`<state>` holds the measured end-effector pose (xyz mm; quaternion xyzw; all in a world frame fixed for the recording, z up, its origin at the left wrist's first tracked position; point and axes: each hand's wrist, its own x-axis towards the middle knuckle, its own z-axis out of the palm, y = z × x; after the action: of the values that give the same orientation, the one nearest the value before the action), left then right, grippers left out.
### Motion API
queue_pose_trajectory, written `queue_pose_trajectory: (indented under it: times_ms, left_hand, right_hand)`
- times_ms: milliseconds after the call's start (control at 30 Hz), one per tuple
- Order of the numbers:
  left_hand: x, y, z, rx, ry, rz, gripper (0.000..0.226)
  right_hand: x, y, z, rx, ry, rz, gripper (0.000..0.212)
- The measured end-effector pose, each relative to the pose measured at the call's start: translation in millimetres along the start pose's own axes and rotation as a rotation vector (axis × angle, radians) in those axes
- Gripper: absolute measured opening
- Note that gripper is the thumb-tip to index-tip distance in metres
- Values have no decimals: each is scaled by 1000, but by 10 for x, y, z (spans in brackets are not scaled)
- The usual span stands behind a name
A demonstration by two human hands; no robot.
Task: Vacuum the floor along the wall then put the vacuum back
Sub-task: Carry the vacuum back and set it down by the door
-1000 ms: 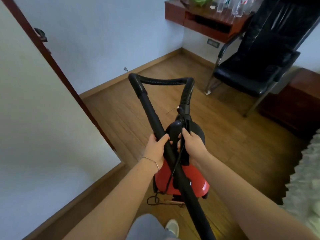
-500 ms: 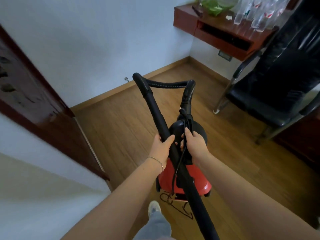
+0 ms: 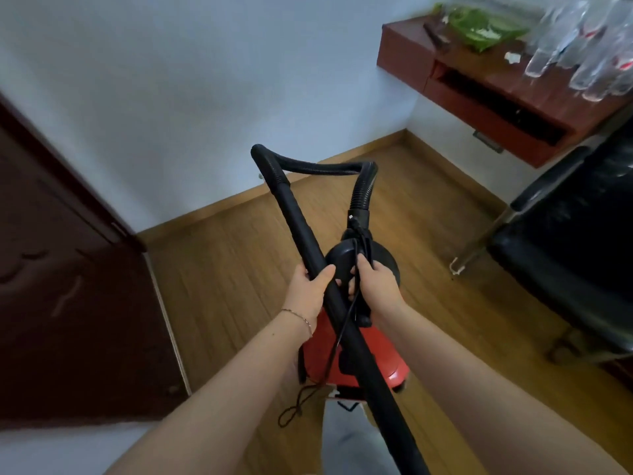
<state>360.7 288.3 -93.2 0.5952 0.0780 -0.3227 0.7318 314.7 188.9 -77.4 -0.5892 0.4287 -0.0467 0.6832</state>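
Vacuum cleaner (image 3: 346, 365), with a glossy red rounded body and black top, is just in front of the person, over the wooden plank floor (image 3: 222, 269) near the white wall (image 3: 205, 80). The left hand (image 3: 308, 286) grips the smooth, rigid black tube (image 3: 301, 228); the right hand (image 3: 376, 282) curls around the black top handle (image 3: 342, 258). A ribbed hose (image 3: 325, 168) bends between tube and body

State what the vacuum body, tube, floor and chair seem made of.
Vacuum body: red moulded plastic, probably; glossy highlight at its edge.
Tube: black rigid plastic or painted metal; smooth matt surface.
Floor: wood or wood-look laminate; plank seams, grain, soft sheen.
Chair: black leather or imitation; shiny creased padding.
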Motion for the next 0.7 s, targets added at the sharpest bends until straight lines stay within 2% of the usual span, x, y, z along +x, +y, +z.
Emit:
queue_pose_trajectory:
  times_ms: [233, 333, 500, 600, 700]
  left_hand:
    - [1078, 562, 304, 1, 113, 23, 28]
    - [1477, 762, 376, -19, 138, 37, 21]
    - [2088, 1090, 445, -79, 194, 51, 24]
    - [2510, 1284, 419, -155, 219, 35, 16]
    - [2947, 1451, 338, -244, 220, 2, 19]
  right_hand:
    - [1232, -612, 218, -30, -86, 35, 34]
    - [1647, -880, 369, 8, -93, 65, 32]
    - [2292, -1250, 679, 80, -101, 127, 32]
    - [2687, -1448, 935, 117, -103, 156, 32]
    - [3070, -1587, 1206, 121, -97, 172, 32]
